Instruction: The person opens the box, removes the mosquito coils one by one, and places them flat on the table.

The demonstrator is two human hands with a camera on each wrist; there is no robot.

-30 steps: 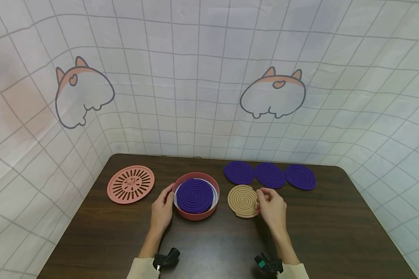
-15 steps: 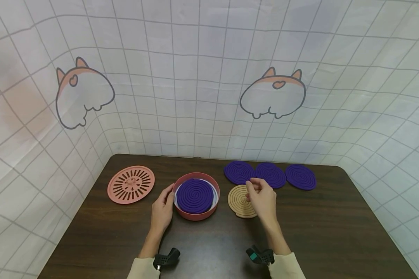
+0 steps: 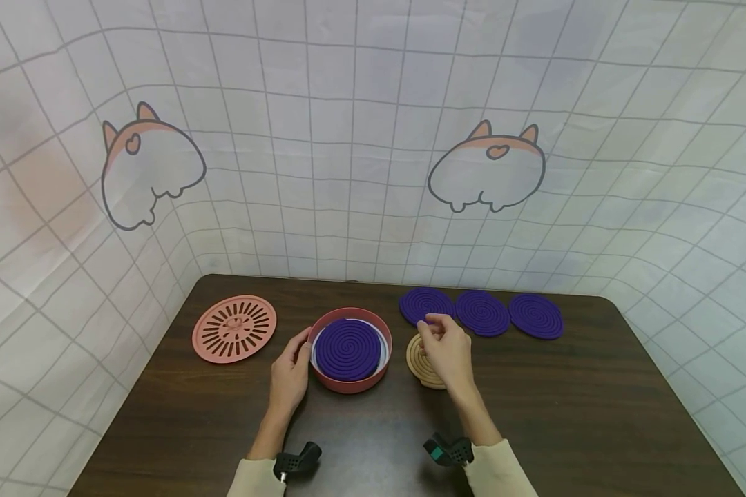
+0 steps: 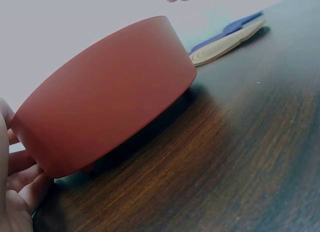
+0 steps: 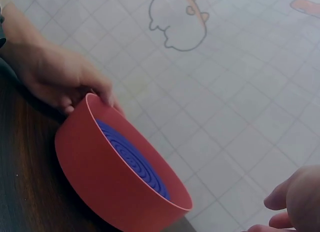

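Observation:
My left hand [image 3: 289, 374] grips the left side of a round red mosquito coil box [image 3: 348, 386]; the right wrist view shows its thumb [image 5: 106, 92] at the rim. A purple mosquito coil [image 3: 347, 349] lies inside on a white layer. My right hand [image 3: 447, 352] is above a tan mosquito coil [image 3: 418, 362] and partly hides it in the head view. Its fingers are loosely bent, and nothing shows between thumb and fingertips in the right wrist view [image 5: 295, 204].
A pink slotted lid [image 3: 234, 329] lies at the table's left. Along the back right are purple coils: one left [image 3: 424, 304], one in the middle [image 3: 483, 314], one right [image 3: 536, 316]. A white gridded curtain [image 3: 373, 172] surrounds the dark wooden table [image 3: 373, 442].
My right hand has moved left from the tan coil's right edge to over its right part, towards the box. My left hand and the box have stayed put.

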